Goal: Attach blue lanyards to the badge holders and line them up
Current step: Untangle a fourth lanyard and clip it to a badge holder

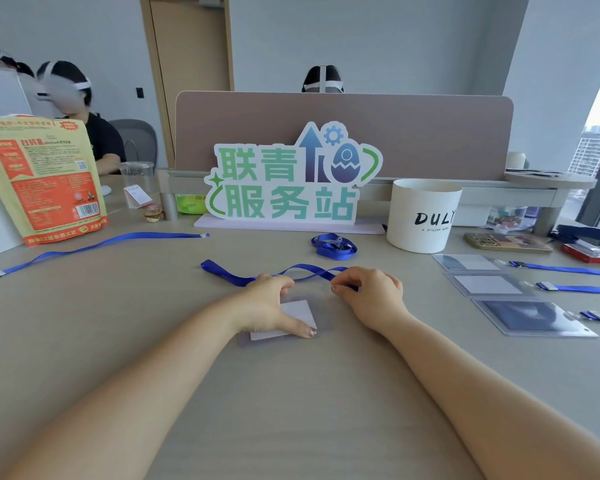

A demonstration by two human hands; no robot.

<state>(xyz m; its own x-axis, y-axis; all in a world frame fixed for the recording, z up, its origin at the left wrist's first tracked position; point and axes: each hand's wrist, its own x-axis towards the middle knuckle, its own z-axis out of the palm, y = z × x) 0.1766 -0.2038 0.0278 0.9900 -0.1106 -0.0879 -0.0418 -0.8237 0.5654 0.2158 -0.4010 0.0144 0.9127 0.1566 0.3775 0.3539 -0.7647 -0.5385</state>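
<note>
A clear badge holder (pixel 300 317) with a white card lies flat on the table in front of me. My left hand (pixel 269 304) presses on its left part, thumb at the lower edge. My right hand (pixel 369 291) pinches the end of a blue lanyard (pixel 229 273) at the holder's top right corner. The clip is hidden under my fingers. Three badge holders (pixel 530 315) with blue lanyards (pixel 568 270) clipped on lie in a column at the right.
A coiled blue lanyard (pixel 333 245) lies behind my hands and a long one (pixel 94 249) stretches at the left. A white DULY cup (pixel 423 214), a standing sign (pixel 288 178), a snack bag (pixel 45 178) and a phone (pixel 508 242) line the back. People sit beyond.
</note>
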